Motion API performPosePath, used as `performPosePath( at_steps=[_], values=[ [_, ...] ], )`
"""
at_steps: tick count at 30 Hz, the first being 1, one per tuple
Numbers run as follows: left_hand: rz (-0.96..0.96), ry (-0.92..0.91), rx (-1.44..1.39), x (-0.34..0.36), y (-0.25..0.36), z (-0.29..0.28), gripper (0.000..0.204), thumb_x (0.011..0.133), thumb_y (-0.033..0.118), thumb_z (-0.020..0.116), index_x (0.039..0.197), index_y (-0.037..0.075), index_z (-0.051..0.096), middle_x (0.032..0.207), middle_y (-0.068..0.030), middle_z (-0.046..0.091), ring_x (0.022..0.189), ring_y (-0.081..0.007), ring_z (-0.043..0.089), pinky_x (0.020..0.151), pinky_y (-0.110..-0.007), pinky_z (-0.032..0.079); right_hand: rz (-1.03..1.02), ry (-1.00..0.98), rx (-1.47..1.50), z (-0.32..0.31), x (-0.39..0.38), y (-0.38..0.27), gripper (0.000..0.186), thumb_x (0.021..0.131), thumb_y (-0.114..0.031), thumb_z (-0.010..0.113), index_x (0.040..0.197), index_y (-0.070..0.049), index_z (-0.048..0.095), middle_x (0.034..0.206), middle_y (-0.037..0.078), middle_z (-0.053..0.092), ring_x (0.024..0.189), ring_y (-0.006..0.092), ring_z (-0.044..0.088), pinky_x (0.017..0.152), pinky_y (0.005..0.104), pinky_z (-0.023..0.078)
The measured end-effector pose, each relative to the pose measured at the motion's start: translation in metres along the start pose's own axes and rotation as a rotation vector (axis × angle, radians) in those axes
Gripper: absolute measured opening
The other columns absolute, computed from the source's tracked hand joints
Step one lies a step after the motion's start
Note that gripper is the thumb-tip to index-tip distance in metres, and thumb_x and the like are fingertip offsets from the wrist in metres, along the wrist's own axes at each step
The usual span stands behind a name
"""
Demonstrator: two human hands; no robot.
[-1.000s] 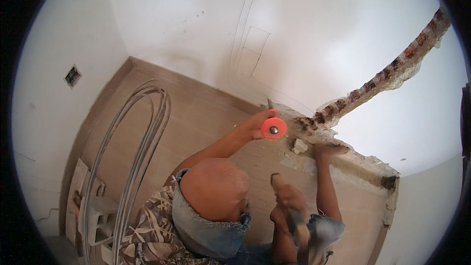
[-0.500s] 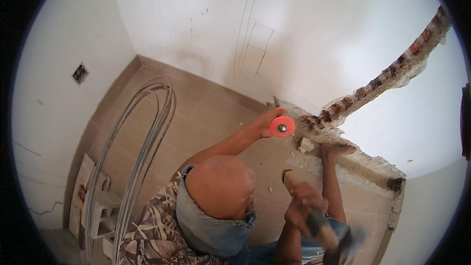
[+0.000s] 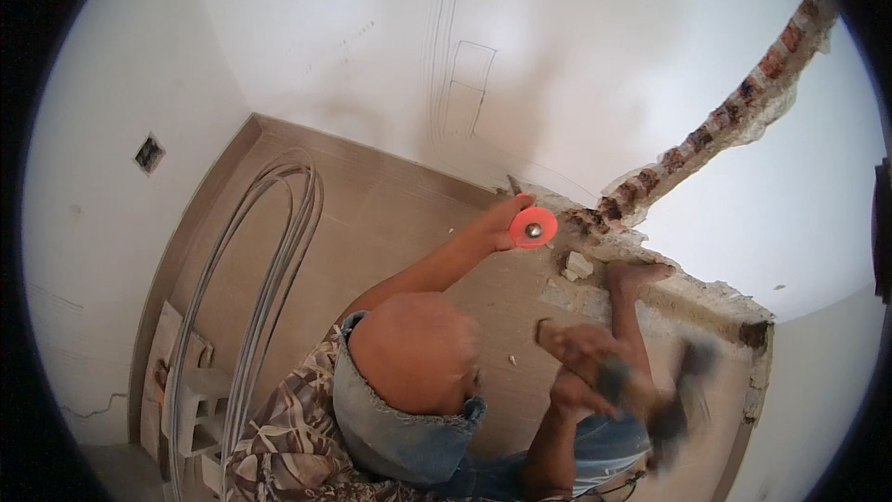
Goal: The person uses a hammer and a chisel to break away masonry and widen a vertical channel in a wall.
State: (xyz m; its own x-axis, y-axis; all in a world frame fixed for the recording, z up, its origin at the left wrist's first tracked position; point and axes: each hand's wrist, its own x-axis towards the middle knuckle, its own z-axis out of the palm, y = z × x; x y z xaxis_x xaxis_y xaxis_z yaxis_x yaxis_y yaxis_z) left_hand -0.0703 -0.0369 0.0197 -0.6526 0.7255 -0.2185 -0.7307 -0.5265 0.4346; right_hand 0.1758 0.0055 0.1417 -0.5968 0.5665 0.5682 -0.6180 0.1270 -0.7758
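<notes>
My left hand [image 3: 505, 223] is wrapped around a chisel with a round orange-red hand guard [image 3: 525, 240]. The chisel's round metal striking end faces me, and its narrow tip reaches the foot of the white wall beside the broken skirting. Over my lower leg, my right hand [image 3: 578, 392] grips a hammer [image 3: 644, 394] by its thick wooden handle. Motion blurs the hammer's dark head, which is apart from the chisel. Between the hands a pale chunk of rubble [image 3: 578, 266] lies at the wall's base.
A rough channel exposing brick [image 3: 701, 138] climbs the wall at right. My bare foot [image 3: 639, 275] rests against the broken wall edge. Looped grey cable or conduit [image 3: 295, 223] stands at left near hollow concrete blocks [image 3: 200, 404]. Pencil outlines mark the wall; a square wall opening [image 3: 149, 154] is farther left.
The hammer's head has swung up and slightly right, away from my lap. My left hand keeps the chisel at nearly the same place. The view has shifted slightly.
</notes>
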Motion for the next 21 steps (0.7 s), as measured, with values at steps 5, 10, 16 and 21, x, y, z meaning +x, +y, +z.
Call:
performPosePath(
  at_steps=[5,10,16,21],
  values=[
    [-0.039,0.089,0.008,0.006,-0.006,0.034,0.010,0.090,0.019,0.046,0.088,0.009,0.044,0.078,-0.0040,0.048,0.068,-0.0173,0.054,0.065,-0.037,0.053,0.043,-0.266,-0.181,-0.051,-0.008,0.095,0.063,0.083,-0.066,0.037,0.068,-0.005,0.043,0.059,0.003,0.044,0.052,0.0127,0.043,0.049,0.0266,0.037],
    [0.011,0.183,0.125,0.018,-0.016,0.000,0.013,0.092,0.023,0.045,0.086,0.012,0.044,0.076,-0.0024,0.047,0.063,-0.0173,0.053,0.064,-0.040,0.052,0.655,-0.374,-0.329,-0.065,-0.036,0.124,0.058,0.086,-0.061,0.037,0.068,-0.006,0.043,0.055,0.002,0.042,0.046,0.0115,0.041,0.043,0.0249,0.033],
    [-0.028,0.119,0.056,0.022,-0.010,-0.005,0.016,0.093,0.026,0.044,0.084,0.013,0.043,0.073,-0.0017,0.046,0.061,-0.0155,0.052,0.063,-0.041,0.052,0.371,-0.096,0.053,-0.046,-0.003,0.045,0.070,0.076,-0.075,0.035,0.082,-0.006,0.044,0.062,0.004,0.044,0.053,0.0136,0.044,0.049,0.0259,0.037],
    [-0.024,0.123,0.028,0.016,-0.013,0.028,0.018,0.093,0.027,0.042,0.087,0.010,0.043,0.078,-0.0038,0.048,0.067,-0.0176,0.052,0.064,-0.042,0.052,-0.281,-0.169,-0.370,-0.059,-0.004,0.096,0.074,0.076,-0.078,0.029,0.077,-0.005,0.044,0.066,0.008,0.049,0.055,0.0161,0.047,0.052,0.0267,0.038]
  ],
)
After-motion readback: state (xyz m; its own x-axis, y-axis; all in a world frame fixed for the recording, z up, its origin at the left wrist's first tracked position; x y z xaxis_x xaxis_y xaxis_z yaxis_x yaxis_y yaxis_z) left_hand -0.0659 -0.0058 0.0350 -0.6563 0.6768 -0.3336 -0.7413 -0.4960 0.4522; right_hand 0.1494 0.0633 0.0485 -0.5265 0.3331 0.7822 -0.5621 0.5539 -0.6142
